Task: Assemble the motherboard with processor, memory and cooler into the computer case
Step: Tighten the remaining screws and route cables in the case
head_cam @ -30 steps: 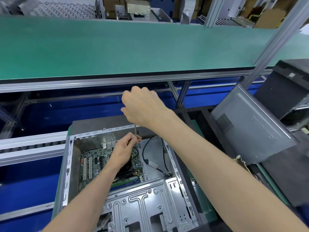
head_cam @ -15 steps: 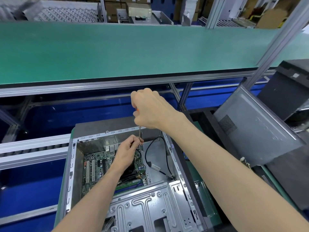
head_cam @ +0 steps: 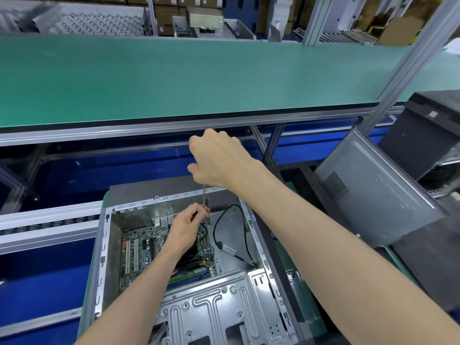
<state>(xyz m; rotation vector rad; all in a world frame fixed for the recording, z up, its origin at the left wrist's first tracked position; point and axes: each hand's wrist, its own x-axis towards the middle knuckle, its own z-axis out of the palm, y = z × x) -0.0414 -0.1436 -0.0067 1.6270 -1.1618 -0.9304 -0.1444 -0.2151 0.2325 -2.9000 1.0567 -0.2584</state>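
Lying flat inside the open computer case (head_cam: 258, 250), the motherboard (head_cam: 139, 255) sits on the case floor, left-centre, w/ white slots at its left and blue/green memory slots at its near edge; cooler mostly hidden under the left wrist. Left hand (head_cam: 185, 229) is low in the case, fingers curled, pinching the lower shaft of a screwdriver (head_cam: 204, 207) nr its tip. Right hand (head_cam: 219, 158) is above the case's far rim, fist closed over the handle; handle itself not visible. Shaft approx. upright. Black cable (head_cam: 245, 230) loops over the bare case floor, right of the board. Grey side panel (head_cam: 378, 195) leans tilted at right. Green bench top (head_cam: 174, 78) runs beyond.
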